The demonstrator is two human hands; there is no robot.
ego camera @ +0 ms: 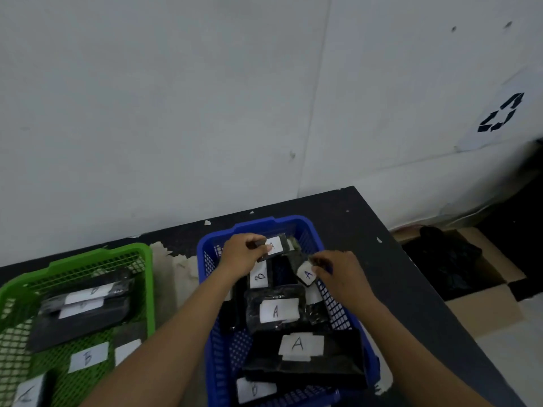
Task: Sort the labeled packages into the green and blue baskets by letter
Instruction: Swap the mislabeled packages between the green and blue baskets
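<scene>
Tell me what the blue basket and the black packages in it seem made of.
Blue basket: probably moulded plastic, given its even colour and perforated lattice walls. Black packages: apparently thin plastic film, crinkled with glossy highlights. Their white labels look like matte paper.

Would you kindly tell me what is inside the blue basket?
The blue basket holds black packages: a middle A package, a near A package, a B package. The left hand grips a far A package, the right hand a small A package. Anything beneath the pile is covered.

Black table (367, 230) — worn, perhaps peeling — carries green basket (97, 255) beside blue basket (264, 223).
</scene>
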